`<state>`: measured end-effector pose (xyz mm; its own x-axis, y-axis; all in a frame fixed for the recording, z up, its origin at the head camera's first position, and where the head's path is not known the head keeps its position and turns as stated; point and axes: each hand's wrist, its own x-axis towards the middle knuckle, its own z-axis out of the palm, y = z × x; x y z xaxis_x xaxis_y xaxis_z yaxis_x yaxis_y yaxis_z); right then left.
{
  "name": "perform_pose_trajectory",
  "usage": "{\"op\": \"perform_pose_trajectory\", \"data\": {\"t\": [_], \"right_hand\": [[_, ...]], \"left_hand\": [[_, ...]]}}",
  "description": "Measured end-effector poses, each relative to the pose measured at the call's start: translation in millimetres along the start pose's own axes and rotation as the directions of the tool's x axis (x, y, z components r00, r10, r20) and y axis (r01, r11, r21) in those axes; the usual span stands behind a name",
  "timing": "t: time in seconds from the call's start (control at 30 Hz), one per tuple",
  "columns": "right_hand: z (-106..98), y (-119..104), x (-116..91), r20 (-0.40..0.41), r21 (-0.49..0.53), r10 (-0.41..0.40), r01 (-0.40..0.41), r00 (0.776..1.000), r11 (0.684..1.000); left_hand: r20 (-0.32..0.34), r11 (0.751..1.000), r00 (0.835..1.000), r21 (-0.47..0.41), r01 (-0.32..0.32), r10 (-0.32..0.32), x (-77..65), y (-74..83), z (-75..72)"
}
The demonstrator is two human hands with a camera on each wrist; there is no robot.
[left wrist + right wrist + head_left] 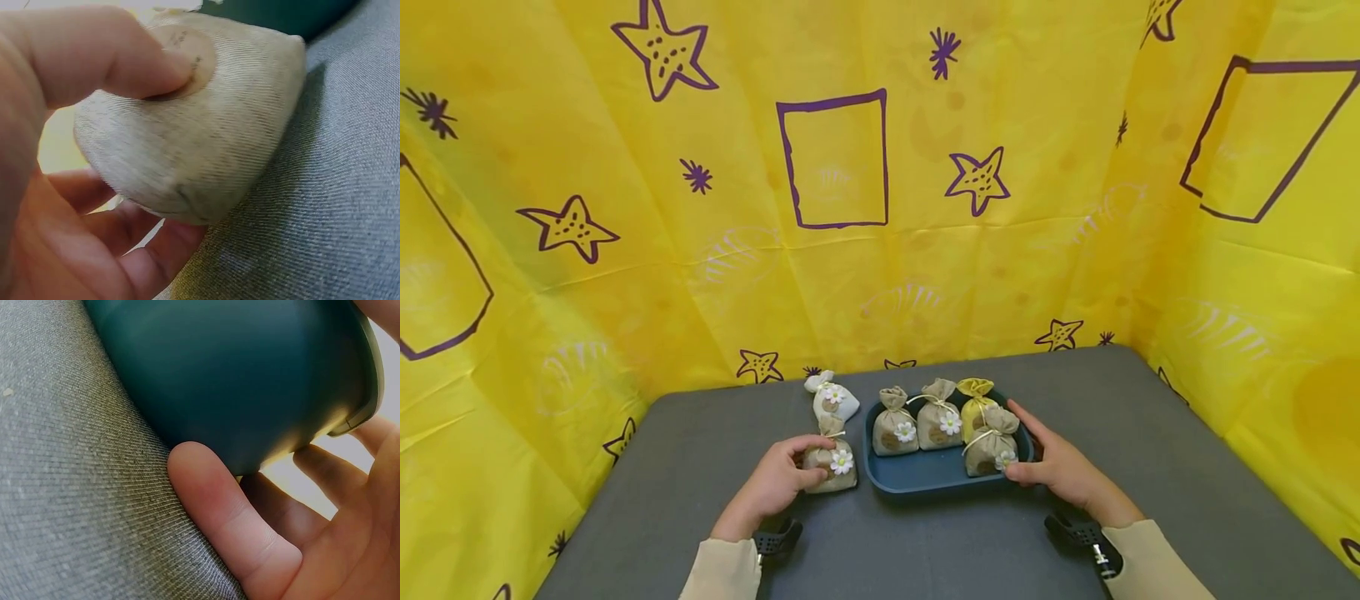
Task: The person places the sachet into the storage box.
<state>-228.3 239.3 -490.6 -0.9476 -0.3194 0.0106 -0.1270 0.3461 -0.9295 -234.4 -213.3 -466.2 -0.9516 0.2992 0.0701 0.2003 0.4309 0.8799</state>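
Note:
My left hand (pixel 772 481) pinches a beige drawstring sachet (pixel 844 478) with a white daisy, left of the blue tray (pixel 917 477). The left wrist view has the thumb on the round brown label of this sachet (pixel 244 125), with fingers behind it. My right hand (pixel 1067 477) grips the right end of the tray, thumb at the front and fingers round the far side. In the right wrist view, the thumb lies against the outer wall of the tray (pixel 219 381). Inside are beige sachets, one leaning at the right (pixel 988 454), and a yellow sachet (pixel 976 408) partly hidden behind it.
A white sachet (pixel 842 404) lies tilted just behind the left hand's sachet. Everything stands on a grey cloth-covered table (pixel 700 450). A yellow curtain (pixel 850 275) with purple starfish drawings closes off the back and sides.

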Motion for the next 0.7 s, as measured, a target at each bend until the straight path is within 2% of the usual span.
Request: {"op": "perform_pose_trajectory", "data": {"t": [0.13,0.4,0.53,0.7], "right_hand": [[-0.1,1.2,0.7,0.003,0.010,-0.007,0.007,1.000,1.000],[-0.8,2.5,1.1,0.003,0.004,-0.007,0.007,1.000,1.000],[-0.8,2.8,0.9,-0.004,-0.011,-0.010,0.010,1.000,1.000],[-0.4,2.8,0.9,-0.002,-0.011,-0.014,0.014,1.000,1.000]], "left_hand": [[-0.066,0.999,0.997,-0.039,0.025,-0.028,1.4,-4.5,-1.7],[-0.205,0.995,0.977,-0.094,0.045,-0.063,1.4,7.0,-5.6],[-0.245,0.993,0.969,-0.117,0.006,-0.035,0.2,18.2,-6.1],[-0.261,0.992,0.963,-0.089,-0.089,0.063,-2.2,32.3,-3.5]]}}
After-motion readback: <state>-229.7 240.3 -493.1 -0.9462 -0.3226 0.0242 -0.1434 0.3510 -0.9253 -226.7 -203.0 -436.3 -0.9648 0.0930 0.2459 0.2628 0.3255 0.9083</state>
